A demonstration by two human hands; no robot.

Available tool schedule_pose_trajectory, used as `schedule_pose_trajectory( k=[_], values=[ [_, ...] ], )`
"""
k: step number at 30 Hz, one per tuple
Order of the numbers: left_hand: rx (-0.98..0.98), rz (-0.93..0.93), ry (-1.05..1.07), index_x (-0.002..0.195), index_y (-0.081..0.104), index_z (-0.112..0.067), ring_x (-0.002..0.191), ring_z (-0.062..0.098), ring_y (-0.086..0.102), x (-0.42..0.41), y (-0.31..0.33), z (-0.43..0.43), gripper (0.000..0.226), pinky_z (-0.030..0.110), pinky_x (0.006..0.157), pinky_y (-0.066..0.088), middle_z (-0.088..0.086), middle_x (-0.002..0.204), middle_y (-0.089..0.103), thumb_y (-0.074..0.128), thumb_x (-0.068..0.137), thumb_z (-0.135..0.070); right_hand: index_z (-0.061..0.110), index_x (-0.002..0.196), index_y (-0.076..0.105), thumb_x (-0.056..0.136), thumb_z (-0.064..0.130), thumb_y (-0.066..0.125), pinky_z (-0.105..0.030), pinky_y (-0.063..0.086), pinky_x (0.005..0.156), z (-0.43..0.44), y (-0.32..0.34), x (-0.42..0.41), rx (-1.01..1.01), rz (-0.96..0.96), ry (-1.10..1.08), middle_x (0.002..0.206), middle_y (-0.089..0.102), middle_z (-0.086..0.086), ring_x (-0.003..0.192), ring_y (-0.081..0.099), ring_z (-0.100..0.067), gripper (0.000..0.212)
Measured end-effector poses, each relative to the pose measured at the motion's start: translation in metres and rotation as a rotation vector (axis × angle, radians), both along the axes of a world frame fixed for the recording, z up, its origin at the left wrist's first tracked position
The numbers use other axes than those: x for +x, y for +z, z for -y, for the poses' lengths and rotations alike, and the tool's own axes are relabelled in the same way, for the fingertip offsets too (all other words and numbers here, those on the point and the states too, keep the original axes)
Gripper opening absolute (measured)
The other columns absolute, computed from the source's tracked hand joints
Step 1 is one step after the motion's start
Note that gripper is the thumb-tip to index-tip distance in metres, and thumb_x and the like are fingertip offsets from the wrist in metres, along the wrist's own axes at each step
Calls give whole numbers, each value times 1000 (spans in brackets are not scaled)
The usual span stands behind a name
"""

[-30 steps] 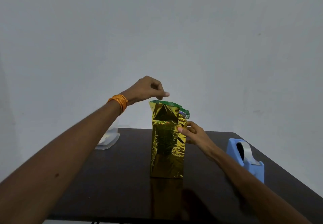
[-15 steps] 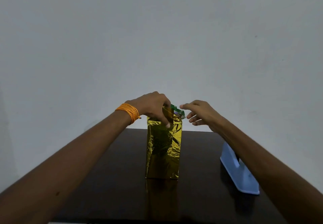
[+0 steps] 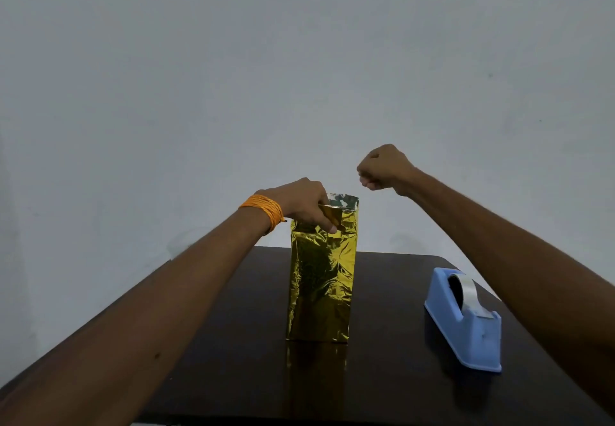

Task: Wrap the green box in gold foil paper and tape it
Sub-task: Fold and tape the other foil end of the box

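The box stands upright on the dark table [image 3: 392, 382], wrapped in crinkled gold foil paper [image 3: 319, 279]; the green box itself is almost wholly hidden by it. My left hand [image 3: 304, 206], with an orange band at the wrist, reaches over the top near edge and holds a folded foil flap down against the front face, one fingertip pressing on it. Behind it, the far flap of foil [image 3: 344, 200] stands up, showing its silvery inner side. My right hand [image 3: 382, 167] hovers above and to the right of the box as a fist, touching nothing and holding nothing that I can see.
A blue tape dispenser [image 3: 466, 322] with a roll of clear tape sits on the table to the right of the box, under my right forearm. A plain grey wall rises behind the table's far edge.
My right hand has left the box top, risen up and to the right, and curled into a fist. My left hand stays on the folded flap. The far flap now stands up.
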State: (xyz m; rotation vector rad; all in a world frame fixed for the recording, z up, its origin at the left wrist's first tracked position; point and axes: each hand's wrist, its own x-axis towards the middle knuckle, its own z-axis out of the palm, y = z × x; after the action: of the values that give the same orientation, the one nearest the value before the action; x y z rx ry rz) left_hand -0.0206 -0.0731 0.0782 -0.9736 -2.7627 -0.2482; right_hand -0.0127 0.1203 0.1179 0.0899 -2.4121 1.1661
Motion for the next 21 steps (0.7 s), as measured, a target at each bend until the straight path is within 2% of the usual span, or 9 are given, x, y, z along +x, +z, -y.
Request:
schedule_pose_trajectory(
  k=[1, 3, 5, 9, 11, 14, 16, 18, 21],
  values=[
    [-2, -1, 0, 104, 73, -7, 71, 14, 54, 0, 0, -1, 47, 20, 56, 34, -1, 76, 61, 72, 82, -49, -3, 97, 71, 89, 2, 60, -23, 55, 56, -2, 1, 3, 34, -15, 74, 86, 71, -17, 64, 65, -17, 15],
    [3, 8, 2, 102, 73, -8, 69, 13, 52, 0, 0, 1, 44, 21, 56, 33, -4, 70, 57, 72, 83, -48, 8, 99, 73, 90, 2, 59, -28, 56, 71, -7, 2, 10, 196, -23, 268, 102, 72, -9, 89, 66, -18, 18],
    [9, 22, 4, 106, 72, -8, 75, 15, 55, -2, 1, 3, 46, 20, 58, 37, -1, 77, 61, 73, 82, -47, 16, 99, 75, 86, 0, 63, -32, 52, 86, -11, 0, 17, 404, 30, 427, 114, 70, -3, 106, 61, -16, 24],
    [-24, 17, 7, 111, 70, -8, 81, 17, 58, 0, 1, 2, 53, 20, 61, 42, 1, 85, 62, 76, 78, -49, 15, 95, 78, 80, 14, 79, -22, 40, 84, -7, -11, 10, 812, 37, 433, 125, 66, 4, 113, 55, -11, 15],
    [-35, 19, 12, 112, 69, -8, 82, 17, 58, 2, 2, 1, 54, 20, 62, 42, 1, 86, 61, 77, 77, -49, 15, 89, 80, 81, 24, 81, -24, 40, 86, -7, -10, 5, 841, -26, 434, 122, 67, 5, 109, 57, -9, 12],
    [-48, 30, 20, 113, 67, -8, 88, 21, 61, 3, 3, 2, 56, 23, 68, 44, 5, 93, 65, 77, 77, -50, 21, 79, 80, 84, 32, 77, -29, 44, 90, -9, 1, 8, 726, -83, 464, 112, 72, 7, 107, 61, -6, 13],
    [-47, 33, 24, 113, 66, -7, 90, 22, 61, 3, 3, 2, 57, 27, 73, 46, 6, 95, 65, 75, 78, -51, 23, 79, 78, 87, 29, 75, -34, 43, 94, -12, 6, 10, 665, -105, 447, 109, 73, 7, 107, 62, -6, 10],
    [-45, 26, 31, 113, 66, -7, 88, 21, 60, 3, 3, 1, 55, 27, 74, 46, 7, 98, 66, 71, 82, -52, 23, 85, 78, 85, 22, 76, -35, 41, 95, -14, 5, 11, 677, -36, 455, 112, 72, 6, 112, 60, -9, 3],
    [-26, 22, 31, 110, 69, -8, 86, 20, 59, 3, 3, 2, 49, 26, 71, 44, 5, 93, 65, 69, 84, -50, 30, 90, 74, 79, 14, 80, -34, 41, 94, -17, -6, 12, 828, 43, 428, 122, 67, 5, 117, 54, -12, 21]
  ],
)
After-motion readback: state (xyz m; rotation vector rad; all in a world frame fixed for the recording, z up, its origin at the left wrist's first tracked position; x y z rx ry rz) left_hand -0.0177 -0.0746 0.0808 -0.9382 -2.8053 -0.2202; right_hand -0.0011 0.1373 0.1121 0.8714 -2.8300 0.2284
